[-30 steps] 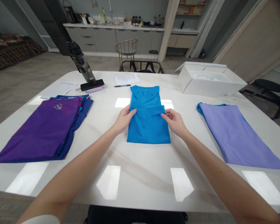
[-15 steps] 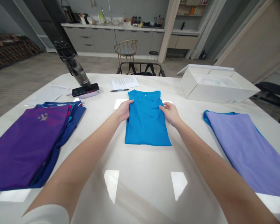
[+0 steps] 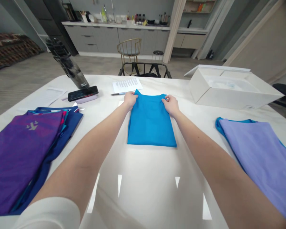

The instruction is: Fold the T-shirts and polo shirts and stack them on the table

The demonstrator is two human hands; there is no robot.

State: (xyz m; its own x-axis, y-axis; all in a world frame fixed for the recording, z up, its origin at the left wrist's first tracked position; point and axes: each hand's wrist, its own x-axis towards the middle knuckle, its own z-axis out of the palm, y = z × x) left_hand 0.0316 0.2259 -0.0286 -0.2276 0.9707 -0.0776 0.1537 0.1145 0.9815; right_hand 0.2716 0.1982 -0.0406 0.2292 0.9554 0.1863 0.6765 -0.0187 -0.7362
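A folded blue T-shirt lies flat on the white table, its collar edge pointing away from me. My left hand pinches its far left corner, which rises slightly. The far right corner is between the thumb and fingers of my right hand. To the left rests a stack of folded shirts, with a purple shirt on top. On the right, a lavender shirt lies folded over a blue one.
Beyond the T-shirt are a printed sheet and a pen. A phone and a tall dark, clear cylinder stand at the back left. An open white box sits at the back right.
Both hands have moved away from me to the T-shirt's far corners. The collar edge has been drawn straighter, and its left corner is lifted a little. My view has shifted slightly.
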